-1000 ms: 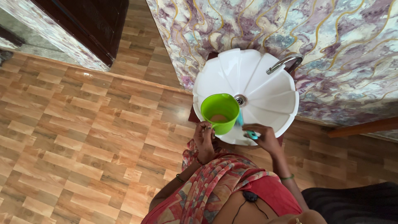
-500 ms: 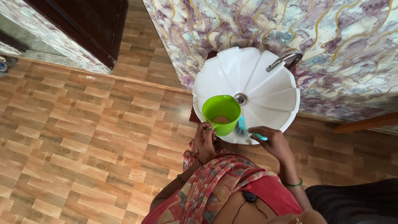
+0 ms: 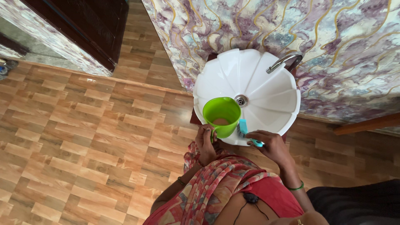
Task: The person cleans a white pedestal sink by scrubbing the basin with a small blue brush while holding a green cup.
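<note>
My left hand [image 3: 206, 143] grips the handle of a bright green plastic mug [image 3: 222, 116], held over the near rim of a white scalloped wash basin [image 3: 266, 83]. Brownish liquid or residue shows at the mug's bottom. My right hand [image 3: 271, 146] holds a teal scrub brush [image 3: 246, 131] by its handle, bristle end resting against the basin's near rim right beside the mug. The metal drain [image 3: 241, 100] sits just past the mug.
A chrome tap [image 3: 285, 61] arches over the basin's far right side. Marbled purple and gold wall tiles [image 3: 341, 46] rise behind it. Wood-pattern floor tiles [image 3: 83, 133] spread to the left, with a dark door [image 3: 83, 29] at the upper left.
My right hand has brought the brush closer to the mug along the basin rim. The mug stays over the basin in my left hand.
</note>
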